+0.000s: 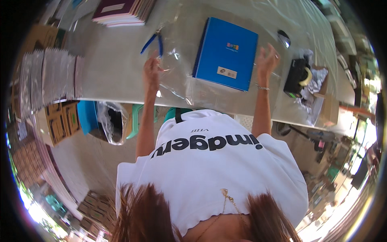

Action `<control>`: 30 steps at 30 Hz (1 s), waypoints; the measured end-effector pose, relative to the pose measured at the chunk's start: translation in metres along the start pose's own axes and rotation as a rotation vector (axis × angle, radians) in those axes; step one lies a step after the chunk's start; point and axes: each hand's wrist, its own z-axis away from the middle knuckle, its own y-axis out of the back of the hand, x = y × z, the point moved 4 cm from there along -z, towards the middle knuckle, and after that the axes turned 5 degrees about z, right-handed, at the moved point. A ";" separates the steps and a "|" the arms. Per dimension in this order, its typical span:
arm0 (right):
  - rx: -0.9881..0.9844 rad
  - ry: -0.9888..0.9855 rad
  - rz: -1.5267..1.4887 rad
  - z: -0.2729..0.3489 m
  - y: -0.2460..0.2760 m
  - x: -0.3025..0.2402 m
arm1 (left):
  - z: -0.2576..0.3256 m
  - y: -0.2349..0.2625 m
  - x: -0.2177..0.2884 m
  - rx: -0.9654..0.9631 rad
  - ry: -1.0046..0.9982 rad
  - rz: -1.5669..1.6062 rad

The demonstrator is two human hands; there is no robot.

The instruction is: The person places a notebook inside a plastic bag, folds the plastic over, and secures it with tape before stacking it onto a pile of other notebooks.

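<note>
A blue spiral notebook (227, 54) lies on the table with its dark binding on the left. Beside its right edge is my right hand (267, 60), fingers apart and curved, holding nothing. My left hand (152, 72) is over the table to the left of the notebook, apart from it. Its thumb stands away from the fingers and nothing shows in it. Just beyond those fingertips lie blue-handled pliers (159, 42), their handles spread. Whether the fingertips touch a handle is hard to make out. Clear plastic sheeting (177, 86) lies on the table around the notebook.
A stack of notebooks (123, 16) sits at the far left. Plastic-wrapped bundles (50, 76) stand at the left edge. On the right are a black tape dispenser (293, 78), an open carton (328, 111) with crumpled wrapping, and a small dark rounded object (284, 37).
</note>
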 end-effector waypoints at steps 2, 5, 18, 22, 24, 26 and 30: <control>0.055 -0.373 0.322 0.029 -0.011 0.102 | -0.006 0.001 -0.002 0.015 0.063 0.051; 0.038 -0.458 0.467 0.064 -0.027 0.134 | -0.013 0.010 -0.011 0.024 0.121 0.082; 0.038 -0.662 0.276 0.062 -0.014 0.125 | -0.022 0.022 -0.021 -0.021 0.119 0.048; -0.078 -0.557 0.295 0.052 -0.019 0.126 | -0.024 0.030 -0.024 -0.039 0.143 0.022; -0.186 -0.601 0.195 0.039 -0.020 0.133 | -0.027 0.037 -0.013 -0.108 0.178 -0.071; -0.118 -0.610 -0.073 0.041 -0.021 0.211 | -0.049 0.014 0.000 -0.237 0.243 -0.111; -0.541 -0.823 -0.348 0.015 -0.013 0.236 | -0.096 -0.007 0.016 -0.294 0.385 -0.092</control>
